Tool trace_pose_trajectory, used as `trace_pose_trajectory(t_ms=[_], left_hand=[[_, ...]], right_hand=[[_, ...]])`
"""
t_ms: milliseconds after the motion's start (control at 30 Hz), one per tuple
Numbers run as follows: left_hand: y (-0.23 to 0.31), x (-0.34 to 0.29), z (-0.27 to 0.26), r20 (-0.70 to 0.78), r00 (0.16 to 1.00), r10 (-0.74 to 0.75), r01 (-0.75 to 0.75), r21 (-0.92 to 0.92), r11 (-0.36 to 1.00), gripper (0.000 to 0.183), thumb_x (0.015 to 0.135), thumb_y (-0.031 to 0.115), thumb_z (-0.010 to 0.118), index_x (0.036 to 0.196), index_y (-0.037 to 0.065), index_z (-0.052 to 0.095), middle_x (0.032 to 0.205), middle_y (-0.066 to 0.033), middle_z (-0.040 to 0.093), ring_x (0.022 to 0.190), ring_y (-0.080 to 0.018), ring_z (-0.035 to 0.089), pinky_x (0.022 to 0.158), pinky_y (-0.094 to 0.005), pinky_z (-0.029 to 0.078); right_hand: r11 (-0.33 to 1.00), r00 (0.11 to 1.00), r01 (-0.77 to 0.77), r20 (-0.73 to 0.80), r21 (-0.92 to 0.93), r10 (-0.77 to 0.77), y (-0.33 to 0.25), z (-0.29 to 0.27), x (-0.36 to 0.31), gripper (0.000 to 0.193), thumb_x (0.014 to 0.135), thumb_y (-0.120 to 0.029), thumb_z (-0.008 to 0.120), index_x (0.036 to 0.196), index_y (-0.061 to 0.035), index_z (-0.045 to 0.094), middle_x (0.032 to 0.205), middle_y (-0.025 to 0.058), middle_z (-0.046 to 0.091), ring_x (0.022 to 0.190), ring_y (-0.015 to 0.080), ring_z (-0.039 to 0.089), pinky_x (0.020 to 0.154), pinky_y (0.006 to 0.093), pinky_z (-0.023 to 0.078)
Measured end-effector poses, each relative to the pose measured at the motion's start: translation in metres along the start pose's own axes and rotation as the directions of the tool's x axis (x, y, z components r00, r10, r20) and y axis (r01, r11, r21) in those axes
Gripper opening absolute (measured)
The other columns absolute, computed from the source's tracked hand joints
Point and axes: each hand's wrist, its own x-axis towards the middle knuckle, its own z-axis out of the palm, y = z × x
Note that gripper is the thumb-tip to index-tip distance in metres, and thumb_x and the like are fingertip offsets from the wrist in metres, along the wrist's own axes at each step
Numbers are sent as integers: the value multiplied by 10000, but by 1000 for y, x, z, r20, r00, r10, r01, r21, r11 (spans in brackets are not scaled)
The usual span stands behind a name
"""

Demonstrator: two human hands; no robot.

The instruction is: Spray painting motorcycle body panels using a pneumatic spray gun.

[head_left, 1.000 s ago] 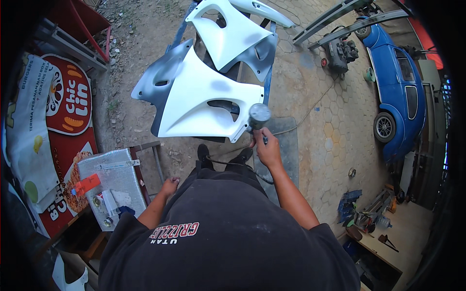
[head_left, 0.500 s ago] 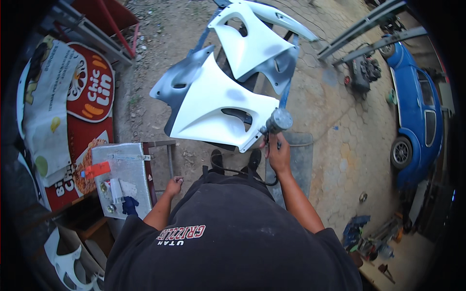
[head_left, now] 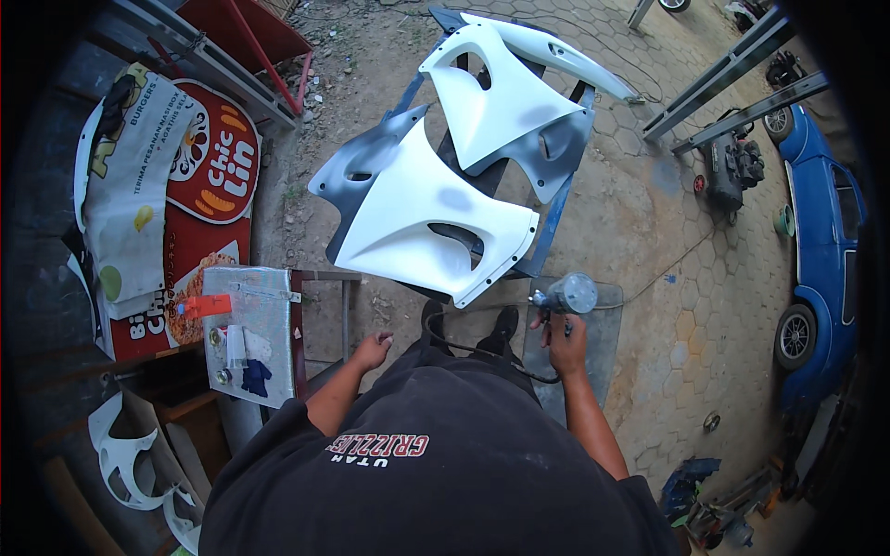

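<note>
In my right hand (head_left: pixel 567 347) is a spray gun (head_left: pixel 577 293) with a round, cloudy cup on top, my fingers wrapped round its handle. A dark hose trails from the gun in front of my legs. My left hand (head_left: pixel 371 352) hangs low by my side, its fingers curled in and nothing visible in them. Ahead of me lies a large white and grey fairing panel (head_left: pixel 394 222) with an oval opening, and a gap separates the gun from its right edge. Behind it are a second white and grey panel (head_left: pixel 487 116) and a narrow white piece (head_left: pixel 570 63).
A blue frame (head_left: pixel 559 232) holds up the panels. On my left stands a metal-topped table (head_left: pixel 250 320) with an orange item, small tins and a dark blue glove (head_left: pixel 256 376). A compressor (head_left: pixel 728 171) and a blue car (head_left: pixel 820 250) are on the right.
My right hand has drawn the spray gun back and down, away from the near panel's edge. The whole view has shifted slightly; the panels look unmoved.
</note>
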Motion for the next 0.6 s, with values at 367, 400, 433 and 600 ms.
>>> trace_pose_trajectory(t_ms=[367,400,433,600], left_hand=[[-9,15,39,-13,998,64,-65,-28,998,448,1083,268,630,1426,-13,697,1370,-239,751,1266,-346,731,1113,-437,547],[-24,17,43,-8,998,58,-59,-42,997,448,1077,268,630,1420,-11,702,1363,-241,754,1261,-349,734,1108,-438,550],[-28,18,45,-13,998,62,-63,-62,996,448,1077,268,630,1420,-11,702,1363,-241,754,1261,-349,734,1108,-438,550],[-61,19,48,5,999,-37,37,-15,999,448,1049,269,654,1390,-15,714,1286,-239,782,1200,-357,759,1067,-439,568]], right_hand=[[1000,999,-5,53,-8,6,3,-37,-10,585,1160,-552,523,1150,-3,727,890,68,767,574,73,560,520,238,357],[1000,998,-23,64,-8,24,-1,-35,-10,572,1162,-544,526,1155,-5,720,892,70,766,572,74,560,517,238,356],[1000,996,-27,81,-10,28,2,-34,-11,546,1168,-521,524,1192,-5,702,903,79,768,565,75,560,512,237,357],[996,986,-85,144,-21,87,-21,-6,-14,367,1168,-287,527,1250,29,694,921,106,766,595,94,584,542,266,447]])
